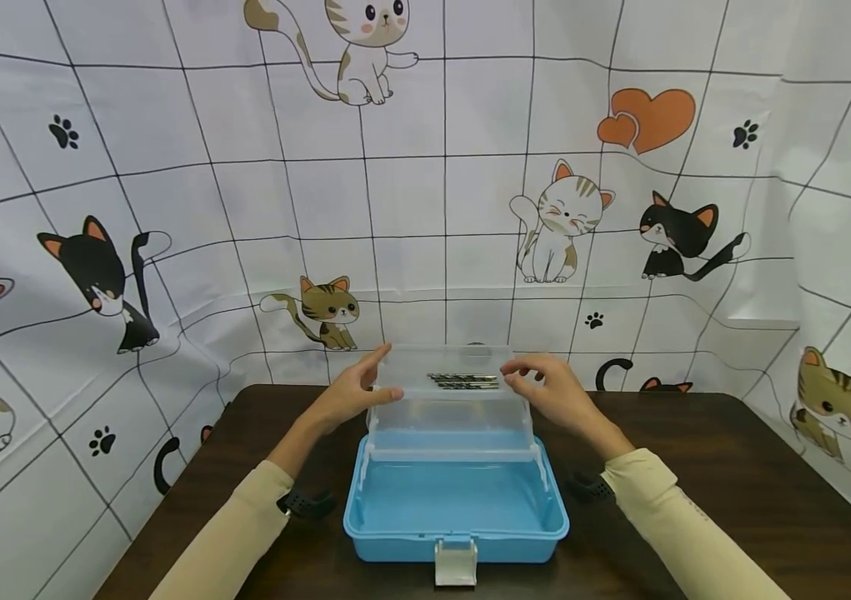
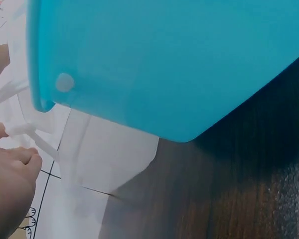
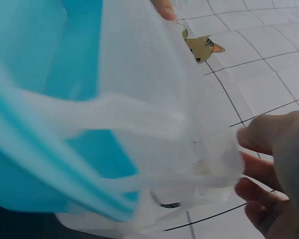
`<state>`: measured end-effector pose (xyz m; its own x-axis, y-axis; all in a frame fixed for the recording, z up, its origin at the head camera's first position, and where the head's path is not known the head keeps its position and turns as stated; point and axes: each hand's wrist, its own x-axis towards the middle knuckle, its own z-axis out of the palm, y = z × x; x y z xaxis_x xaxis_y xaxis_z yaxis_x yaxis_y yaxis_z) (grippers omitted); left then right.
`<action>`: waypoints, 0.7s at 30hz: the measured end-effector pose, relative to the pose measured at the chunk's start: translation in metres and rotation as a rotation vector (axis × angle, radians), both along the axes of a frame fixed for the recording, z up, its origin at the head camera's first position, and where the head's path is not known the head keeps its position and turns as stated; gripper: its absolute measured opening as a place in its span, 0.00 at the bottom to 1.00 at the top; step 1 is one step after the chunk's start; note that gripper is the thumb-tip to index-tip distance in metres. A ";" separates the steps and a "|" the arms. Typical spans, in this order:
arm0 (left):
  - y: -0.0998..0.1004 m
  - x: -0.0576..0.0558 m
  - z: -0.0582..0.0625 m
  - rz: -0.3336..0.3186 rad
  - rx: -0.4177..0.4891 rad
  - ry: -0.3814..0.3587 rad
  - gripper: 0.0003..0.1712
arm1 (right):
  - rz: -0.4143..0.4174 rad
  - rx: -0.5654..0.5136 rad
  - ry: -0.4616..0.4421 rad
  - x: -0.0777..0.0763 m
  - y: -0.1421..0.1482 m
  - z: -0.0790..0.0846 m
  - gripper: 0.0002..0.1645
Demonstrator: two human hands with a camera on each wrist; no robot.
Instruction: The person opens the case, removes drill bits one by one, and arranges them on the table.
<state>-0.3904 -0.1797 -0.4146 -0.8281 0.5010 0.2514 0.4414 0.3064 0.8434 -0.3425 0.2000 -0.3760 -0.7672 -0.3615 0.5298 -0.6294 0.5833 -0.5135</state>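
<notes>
A light blue plastic box (image 1: 455, 500) stands opened on the table, with a white latch (image 1: 456, 563) hanging at its front. Raised above its back part is a translucent tray (image 1: 425, 362) on white folding arms. Slim dark metallic pieces (image 1: 464, 382), too small to identify, lie in the tray's right half. My left hand (image 1: 353, 392) grips the tray's left end, thumb at the front and index finger near the top edge. The right hand (image 1: 553, 392) holds the right end between thumb and fingers; its fingertips (image 3: 249, 184) touch the tray end in the right wrist view.
The dark wooden table (image 1: 665, 492) reaches back to a white cloth backdrop (image 1: 410, 200) with grid lines and cartoon cats. Behind the tray is a translucent panel (image 1: 451, 425), apparently part of the box. Dark bands (image 1: 308, 504) sit at both wrists.
</notes>
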 end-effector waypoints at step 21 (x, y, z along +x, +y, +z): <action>0.003 0.001 0.003 -0.006 0.176 -0.168 0.62 | 0.316 0.366 -0.101 -0.023 -0.014 0.040 0.14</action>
<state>-0.3892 -0.1763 -0.4111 -0.8627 0.4669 0.1942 0.2917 0.1459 0.9453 -0.3653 0.1859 -0.3363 -0.6310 -0.7331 0.2538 -0.7624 0.5253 -0.3780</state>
